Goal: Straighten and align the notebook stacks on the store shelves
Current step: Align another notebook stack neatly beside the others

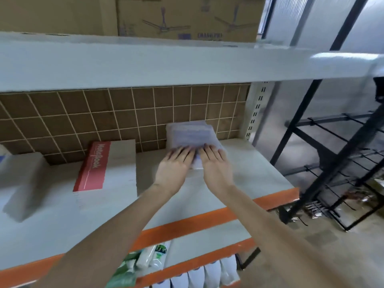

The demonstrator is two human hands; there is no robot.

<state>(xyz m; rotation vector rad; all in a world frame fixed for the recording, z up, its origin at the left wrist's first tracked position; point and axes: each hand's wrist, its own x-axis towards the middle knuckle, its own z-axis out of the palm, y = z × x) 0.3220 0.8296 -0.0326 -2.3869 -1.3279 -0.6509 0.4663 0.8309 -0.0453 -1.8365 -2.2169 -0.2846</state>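
**Both hands flat on the back stack**

Left hand [173, 167] and right hand [216, 165] lie flat, fingers straight, on the wrapped notebook stack [192, 135] against the tiled wall [83, 119]. One red Notebook stack [93, 167] sits left; two cardboard boxes [187, 15] overhead.

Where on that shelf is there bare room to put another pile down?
Bare shelf shows right of the pale wrapped stack that both hands, left and right, rest on, out to the orange edge. A narrower strip lies between that stack and the red Notebook stack. Left of it, with the blurred grey stack, it is crowded.
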